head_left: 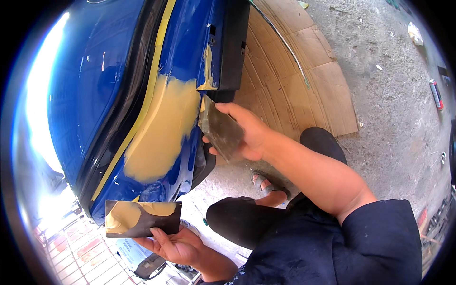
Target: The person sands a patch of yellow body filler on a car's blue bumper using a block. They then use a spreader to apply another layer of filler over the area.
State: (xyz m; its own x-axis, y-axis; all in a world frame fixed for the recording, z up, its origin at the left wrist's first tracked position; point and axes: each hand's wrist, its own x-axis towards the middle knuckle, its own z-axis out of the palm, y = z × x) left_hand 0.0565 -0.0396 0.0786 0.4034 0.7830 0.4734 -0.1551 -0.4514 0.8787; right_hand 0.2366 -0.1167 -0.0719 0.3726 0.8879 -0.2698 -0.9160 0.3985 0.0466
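A blue car body panel [95,80] fills the left, with a large patch of yellow filler [161,128] spread over it and a strip of yellow tape [159,52] running down beside it. My right hand [249,133] holds a flat metal spreader [221,130], whose edge touches the right rim of the filler patch. My left hand [178,247] holds a dark flat board [142,218] smeared with yellow filler, below the panel.
Flattened cardboard [294,71] lies under the car on the rough concrete floor [394,109]. A spray can [435,94] lies at the far right. My dark-trousered knee [237,218] and a sandalled foot [268,185] are below the right arm.
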